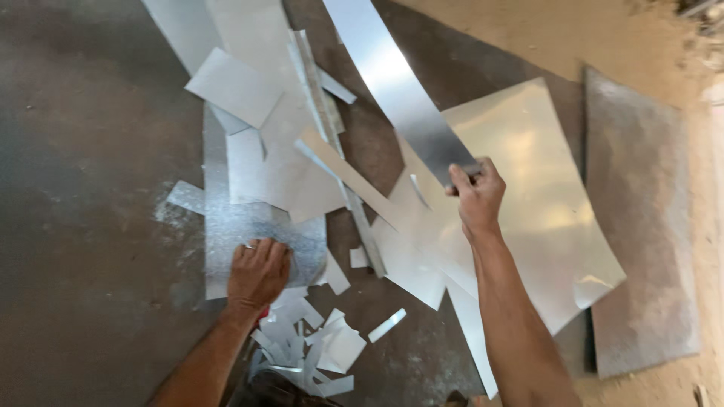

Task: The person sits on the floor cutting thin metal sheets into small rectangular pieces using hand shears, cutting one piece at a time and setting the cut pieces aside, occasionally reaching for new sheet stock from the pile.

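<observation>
Sheet-metal strip (400,98), long, narrow and shiny, runs from the top of the view down to the right hand (475,197), which is closed around its lower end, thumb on top and fingers curled beneath. The strip hangs above a large, slightly bowed sheet (543,203) lying on the dark floor (83,188), so it appears lifted clear of the pile rather than resting in it. The left hand (258,271) lies flat, palm down and fingers spread, on a dull speckled sheet (226,234) and grips nothing; it seems to steady the person as they lean.

To handle the strip well, a firm pinch on its flat faces, with the fingers kept off the cut edges, looks wise, since such edges are likely sharp. A strip this long will probably flex and swing at its far end, so slow, level movement would keep it from catching the crossed narrow offcuts (332,136) just beside it.

Around these lie more flat pieces (234,87), a heap of small scraps (317,347) near the left forearm, and a grey worn sheet (641,226) at the right on sandy ground (528,38).
</observation>
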